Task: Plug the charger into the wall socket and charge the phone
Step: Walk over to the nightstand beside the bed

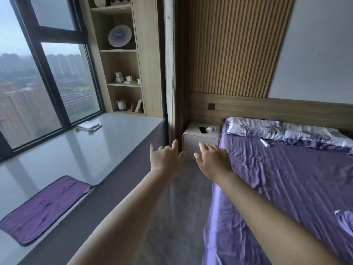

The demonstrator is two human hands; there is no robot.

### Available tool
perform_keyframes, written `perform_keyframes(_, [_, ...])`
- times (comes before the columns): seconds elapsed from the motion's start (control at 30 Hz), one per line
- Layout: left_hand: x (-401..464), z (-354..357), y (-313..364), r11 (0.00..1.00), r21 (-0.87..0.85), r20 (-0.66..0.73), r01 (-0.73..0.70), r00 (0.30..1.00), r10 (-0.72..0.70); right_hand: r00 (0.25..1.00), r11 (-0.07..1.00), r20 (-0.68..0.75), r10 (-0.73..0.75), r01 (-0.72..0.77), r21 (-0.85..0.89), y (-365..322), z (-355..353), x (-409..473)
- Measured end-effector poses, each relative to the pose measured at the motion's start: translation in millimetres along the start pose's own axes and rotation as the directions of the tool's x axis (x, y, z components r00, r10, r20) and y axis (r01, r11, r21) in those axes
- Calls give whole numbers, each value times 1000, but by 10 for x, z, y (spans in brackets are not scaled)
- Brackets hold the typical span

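Observation:
A dark phone [202, 130] lies flat on the pale bedside table [193, 138], and a white charger with its coiled cable [211, 129] rests just right of it. A dark wall socket [211, 106] is set in the wooden headboard panel above the table. My left hand [165, 157] and my right hand [213, 159] reach forward side by side in the aisle, well short of the table. Both hands are empty with fingers spread.
A bed with a purple sheet [286, 188] fills the right side, with a patterned pillow [267, 129] and a small white object [265, 142] on it. A glossy window ledge [76, 150] runs along the left, carrying a purple mat [44, 209]. Grey floor lies between them.

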State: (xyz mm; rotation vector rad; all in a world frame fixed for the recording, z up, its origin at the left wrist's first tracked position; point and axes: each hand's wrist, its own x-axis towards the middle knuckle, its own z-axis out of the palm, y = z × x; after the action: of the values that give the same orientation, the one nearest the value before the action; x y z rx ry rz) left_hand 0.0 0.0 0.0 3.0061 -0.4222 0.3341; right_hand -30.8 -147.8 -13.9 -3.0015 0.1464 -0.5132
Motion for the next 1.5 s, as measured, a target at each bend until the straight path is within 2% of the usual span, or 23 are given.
perform_keyframes(0.27, [-155,269,-796,999,-22,76,-44,996,46,997,999,71,39,-39,1,-750,331,-130])
perform_keyframes(0.63, [-685,898,-1587,992,-74,222,-98,969,113,960,995,265,93,-81,-53,-1403,1019,-711])
perform_keyframes(0.8, [-1015,1178,-1716,988,-95,287,-125,946,147,904,994,413,108,-84,-76,-1570,1319,-1037])
perform_keyframes(1.07, [-1484,1673,-1829,991,-102,411,-92,903,126,827,996,555,87,-56,-74,-1661,1706,-1453])
perform_keyframes(1.5, [-1631,2074,-1615,999,-26,509,-21,860,31,756,997,651,65,-28,-68,-1407,2138,-1624])
